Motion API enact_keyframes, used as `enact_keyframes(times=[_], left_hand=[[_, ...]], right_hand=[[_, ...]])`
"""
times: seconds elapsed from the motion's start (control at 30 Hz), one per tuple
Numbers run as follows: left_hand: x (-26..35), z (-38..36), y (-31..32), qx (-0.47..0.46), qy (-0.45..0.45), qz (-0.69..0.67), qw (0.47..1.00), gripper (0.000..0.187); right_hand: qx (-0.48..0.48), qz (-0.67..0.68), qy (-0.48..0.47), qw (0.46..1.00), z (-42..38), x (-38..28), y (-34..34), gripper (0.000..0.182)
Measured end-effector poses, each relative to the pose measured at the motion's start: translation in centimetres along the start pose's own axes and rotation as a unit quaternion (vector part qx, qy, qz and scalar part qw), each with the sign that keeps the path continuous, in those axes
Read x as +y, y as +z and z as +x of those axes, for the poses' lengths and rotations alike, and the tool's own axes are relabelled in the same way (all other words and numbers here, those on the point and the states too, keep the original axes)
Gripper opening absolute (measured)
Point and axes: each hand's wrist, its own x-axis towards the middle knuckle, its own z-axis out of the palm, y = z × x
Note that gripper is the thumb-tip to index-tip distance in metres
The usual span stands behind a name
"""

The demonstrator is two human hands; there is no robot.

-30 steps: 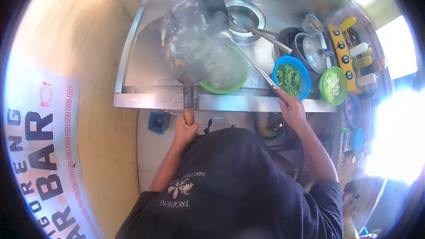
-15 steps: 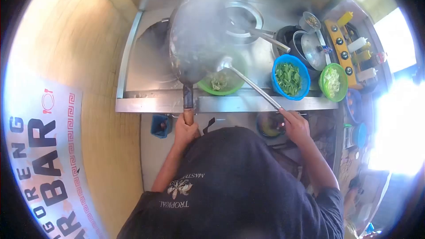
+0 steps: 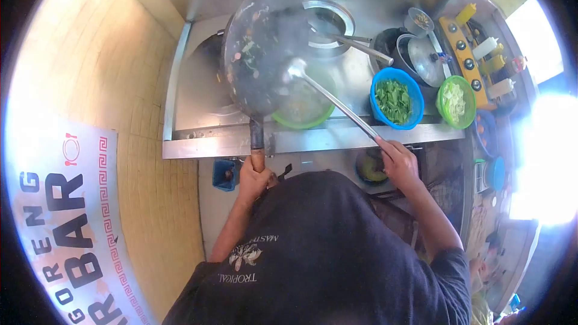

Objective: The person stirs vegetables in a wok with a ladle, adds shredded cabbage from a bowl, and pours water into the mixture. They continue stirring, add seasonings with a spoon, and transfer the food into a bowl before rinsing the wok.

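Note:
My left hand [image 3: 253,183] is closed around the wooden-ended handle of a dark wok [image 3: 265,87]. The wok is tilted over the steel counter, its inside turned partly towards me. Steam blurs it, but bits of orange, white and green food [image 3: 250,54] show inside. In my right hand [image 3: 398,164] is the end of a long metal ladle [image 3: 340,107]. Its bowl is by the wok's right rim; steam hides whether they touch. Under the ladle stands a green basin [image 3: 310,124], partly covered by the wok, its contents hazy.
Right of the ladle are a blue basket [image 3: 376,114] of chopped greens and a green basket [image 3: 444,117] of pale shredded vegetable. A round metal pot [image 3: 349,21] with long-handled tools stands behind. A lidded pot [image 3: 424,63] and squeeze bottles [image 3: 485,48] line the right side.
The wok has tipped so that more of its inside and the food shows. The ladle's bowl has shifted slightly left and up. Steam over the wok has thinned.

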Motion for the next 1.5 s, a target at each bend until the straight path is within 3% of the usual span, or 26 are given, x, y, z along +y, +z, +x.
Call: enact_keyframes(times=[0.07,0.13,0.17,0.23,0.3,0.37,0.43,0.5,0.57,0.6,0.67,0.8,0.9,0.97,1.03,1.13,1.2,1.3,1.37,1.43,1.5], left_hand=[[-1.6,0.4,0.1,0.008,0.014,0.019,1.0,0.03],[-2.2,0.3,0.3,0.002,0.024,0.037,0.999,0.031],[-2.5,0.4,0.3,0.0,0.033,0.052,0.998,0.031],[-2.5,0.5,0.1,0.0,0.05,0.046,0.998,0.032],[-1.3,-0.1,-0.2,0.002,0.058,0.04,0.998,0.033],[1.9,-0.9,-1.0,-0.016,-0.041,-0.01,0.999,0.042],[0.4,-0.5,-1.0,-0.02,-0.037,0.002,0.999,0.041],[-0.7,-0.6,-0.7,-0.023,-0.029,0.011,0.999,0.041],[-1.0,-0.7,-0.4,0.0,-0.025,-0.012,1.0,0.039],[-0.7,-0.4,-0.7,0.0,-0.023,-0.013,1.0,0.039],[0.2,-0.7,-1.2,0.006,0.003,0.059,0.998,0.038],[2.6,-1.1,-1.6,0.009,0.008,0.047,0.999,0.034],[2.9,-0.9,-1.7,-0.009,-0.067,-0.008,0.998,0.028],[3.8,-0.5,-2.1,-0.004,-0.067,-0.027,0.997,0.024],[2.5,0.4,-2.4,0.005,-0.048,-0.004,0.999,0.024],[1.9,0.4,-2.6,-0.004,-0.044,-0.005,0.999,0.024],[2.3,0.3,-2.6,-0.016,-0.051,-0.028,0.998,0.023],[3.6,0.0,-2.7,-0.054,-0.069,-0.044,0.995,0.023],[4.3,-0.2,-2.8,-0.071,-0.087,-0.063,0.992,0.023],[3.7,0.2,-2.9,-0.07,-0.069,-0.073,0.993,0.025],[3.3,0.1,-3.1,-0.084,-0.074,-0.084,0.99,0.026]], right_hand=[[0.045,0.036,-0.002,0.998,1.6,-1.3,1.3,0.039],[0.087,0.049,-0.083,0.992,2.5,-1.9,2.7,0.044],[0.091,0.048,-0.081,0.991,1.9,-1.7,2.2,0.044],[-0.042,-0.046,-0.01,0.998,0.0,-0.5,0.3,0.038],[-0.039,-0.039,0.002,0.998,-1.0,0.9,-0.7,0.038],[-0.037,-0.029,0.018,0.999,-0.9,0.9,-0.5,0.038],[0.056,0.029,0.034,0.997,1.2,-0.3,0.9,0.039],[0.063,0.052,0.033,0.996,1.7,-0.1,2.2,0.039],[-0.024,-0.022,0.08,0.996,0.7,0.9,2.9,0.039],[-0.022,-0.023,0.08,0.996,-0.5,1.5,2.4,0.039],[-0.007,0.026,0.048,0.998,-3.3,2.6,1.2,0.04],[0.003,0.038,0.051,0.998,-1.5,-0.4,1.1,0.04],[0.033,0.028,0.015,0.999,0.3,-1.1,2.8,0.04],[-0.03,-0.027,0.041,0.998,-0.6,-0.2,2.0,0.037],[-0.031,-0.054,0.029,0.998,-2.1,0.7,1.2,0.036],[0.006,0.0,0.026,1.0,-2.2,-0.9,0.5,0.035],[0.115,0.107,-0.026,0.987,0.6,-3.8,1.7,0.043],[0.105,0.028,-0.092,0.99,1.9,-3.8,4.2,0.043],[0.09,0.009,-0.091,0.992,0.4,-1.4,4.2,0.042],[0.01,-0.046,-0.002,0.999,-0.9,-0.8,3.2,0.038],[0.026,0.001,0.01,1.0,-0.9,-2.2,2.5,0.037]])
